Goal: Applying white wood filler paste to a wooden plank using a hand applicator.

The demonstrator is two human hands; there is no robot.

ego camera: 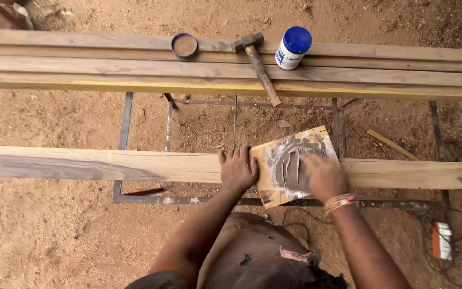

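A small plywood board (274,190) lies across a long wooden plank (108,165). On the board is a patch of grey-brown paste (290,166) ringed with white powder. My left hand (237,169) lies flat on the plank, its fingers spread, touching the board's left edge. My right hand (323,175) rests on the right side of the paste, fingers bent into it; a small tool in it cannot be made out. Orange bangles circle my right wrist.
Stacked planks (81,67) lie farther back, bearing a blue lid (184,45) with brown powder, a hammer (258,61) and a white blue-capped bottle (293,47). A metal frame (126,120) stands beneath. A power strip (441,241) and cables lie on the sandy ground at right.
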